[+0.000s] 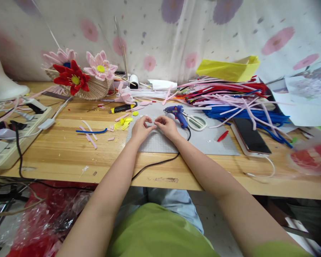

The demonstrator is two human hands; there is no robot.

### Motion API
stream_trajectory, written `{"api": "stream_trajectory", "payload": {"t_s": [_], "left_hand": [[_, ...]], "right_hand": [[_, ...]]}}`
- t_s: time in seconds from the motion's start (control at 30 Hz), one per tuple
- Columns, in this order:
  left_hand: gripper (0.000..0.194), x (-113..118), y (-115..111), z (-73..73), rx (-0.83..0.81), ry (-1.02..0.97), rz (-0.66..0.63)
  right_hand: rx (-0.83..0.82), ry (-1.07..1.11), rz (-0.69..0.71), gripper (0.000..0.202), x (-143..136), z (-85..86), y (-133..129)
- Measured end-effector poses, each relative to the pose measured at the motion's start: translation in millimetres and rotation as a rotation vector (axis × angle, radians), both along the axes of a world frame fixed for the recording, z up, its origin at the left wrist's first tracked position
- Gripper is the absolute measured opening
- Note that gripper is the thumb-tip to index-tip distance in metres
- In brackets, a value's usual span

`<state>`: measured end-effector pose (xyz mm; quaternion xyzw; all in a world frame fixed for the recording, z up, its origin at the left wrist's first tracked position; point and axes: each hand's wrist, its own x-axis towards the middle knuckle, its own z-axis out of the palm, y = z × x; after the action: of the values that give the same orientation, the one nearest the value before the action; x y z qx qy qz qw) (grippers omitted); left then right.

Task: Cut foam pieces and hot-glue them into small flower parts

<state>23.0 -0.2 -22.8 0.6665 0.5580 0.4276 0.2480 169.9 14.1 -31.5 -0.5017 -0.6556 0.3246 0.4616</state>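
Over the grey mat (214,145), my left hand (141,130) and my right hand (167,127) come together, fingertips almost touching. Both are closed in a pinch; a tiny pale bit seems to lie between them, too small to name. Just beyond my right hand lies a blue hot glue gun (178,115), its black cord running under my right wrist. White-handled scissors (199,124) rest beside it. Left of my left hand are yellow fuzzy scraps (126,123) and a small yellow disc (135,113). A red petal-shaped piece (223,136) lies on the mat's right part.
Pipe-cleaner flowers, one red (75,80) and one pink (101,68), stand at the back left. Bundles of blue stems (230,114) lie right, by a phone (253,135). A power strip (21,137) with cables sits left. A yellow-black cutter (123,108) lies behind the scraps.
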Motion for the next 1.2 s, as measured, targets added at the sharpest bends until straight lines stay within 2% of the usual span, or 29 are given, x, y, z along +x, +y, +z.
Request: {"api": "stream_trajectory", "payload": {"t_s": [0.1,0.23,0.33,0.43,0.5,0.57,0.7,0.9,1.0,1.1,1.2], "left_hand": [[0.023,-1.2,-0.5,1.4,-0.038,0.002,-0.026],[0.021,-10.4,2.7,1.8,-0.092,0.020,0.048],[0.021,-12.9,3.9,0.9,-0.066,0.024,0.096],[0.027,-8.6,2.0,1.4,-0.001,-0.027,0.035],[0.027,-4.6,-0.4,3.3,-0.017,-0.045,-0.022],[0.024,-2.1,-2.5,5.8,-0.049,-0.034,-0.026],[0.021,-4.1,-3.2,8.2,-0.035,0.059,0.025],[0.027,-6.5,1.2,2.0,0.055,0.295,0.029],[0.027,-5.4,2.5,-0.1,0.069,0.344,0.036],[0.027,-5.0,1.5,1.6,0.038,0.381,0.037],[0.029,-5.1,-1.7,5.6,-0.007,0.412,0.035]], "right_hand": [[-0.016,0.056,-0.017,0.008,0.3,1.7,1.1],[-0.021,0.106,-0.066,0.009,1.9,2.7,2.2],[-0.036,0.119,-0.067,0.010,2.3,2.7,2.2],[-0.032,0.117,-0.038,0.010,1.2,2.9,1.4],[-0.023,0.121,-0.021,0.009,0.1,3.1,0.8],[-0.024,0.132,-0.011,0.009,-0.6,3.3,0.3],[-0.047,0.130,-0.011,0.010,-0.6,2.6,-0.4],[-0.011,0.016,-0.130,0.010,1.4,2.3,-1.7],[0.081,-0.007,-0.198,0.010,4.1,6.4,-5.4],[0.246,-0.002,-0.284,0.013,9.7,14.0,-11.9],[0.389,0.009,-0.315,0.014,19.5,25.7,-17.7]]}}
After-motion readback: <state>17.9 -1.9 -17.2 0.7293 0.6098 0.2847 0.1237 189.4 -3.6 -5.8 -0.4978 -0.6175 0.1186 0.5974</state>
